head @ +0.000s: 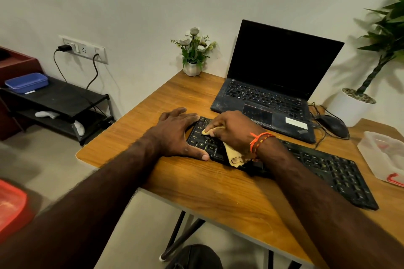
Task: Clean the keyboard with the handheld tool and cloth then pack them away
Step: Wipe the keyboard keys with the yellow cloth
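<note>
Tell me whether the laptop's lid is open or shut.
Open. The laptop stands on the table with its lid raised, the dark screen upright and its keys and trackpad showing.

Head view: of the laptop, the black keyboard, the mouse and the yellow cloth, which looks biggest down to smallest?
1. Laptop, though the keyboard lies nearer the camera and looks close in size.
2. Keyboard.
3. Mouse and cloth: unsure, the right hand hides much of the cloth.

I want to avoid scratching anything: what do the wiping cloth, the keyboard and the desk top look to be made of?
Cloth: soft yellow fabric, seemingly microfibre; it folds limply under the right hand.
Keyboard: black matte plastic, going by its moulded keys.
Desk top: wood-grain surface, likely laminate over board; the smooth, faintly glossy finish suggests so.
</note>
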